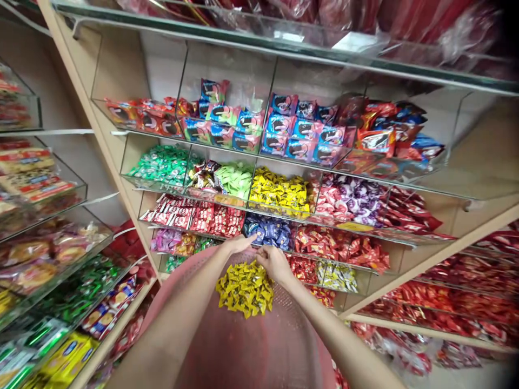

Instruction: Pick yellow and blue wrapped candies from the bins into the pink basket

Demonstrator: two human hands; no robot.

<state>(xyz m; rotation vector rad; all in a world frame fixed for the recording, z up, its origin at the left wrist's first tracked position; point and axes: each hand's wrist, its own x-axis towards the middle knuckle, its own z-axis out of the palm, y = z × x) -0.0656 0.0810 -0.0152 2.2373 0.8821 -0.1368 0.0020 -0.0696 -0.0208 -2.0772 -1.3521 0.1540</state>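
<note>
A pink basin (pixel 243 356) with a perforated rim stands in front of me. Inside it lies a heap of yellow-wrapped sweets (pixel 245 289). Over its far rim my left hand (pixel 239 245) reaches with fingers stretched out, close to the dark blue wrapped sweets (pixel 273 232) on the shelf. My right hand (pixel 273 263) is beside it, above the edge of the yellow heap. Its fingers are curled together, and whatever they may hold is hidden.
Glass-fronted shelf bins hold yellow sweets (pixel 279 190), green sweets (pixel 162 165), red packets (pixel 320 240) and blue-and-pink biscuit packs (pixel 300 127). A glass shelf edge (pixel 251 32) runs overhead. More stocked shelves (pixel 40 259) flank the left; a slanted wooden upright (pixel 421 248) stands right.
</note>
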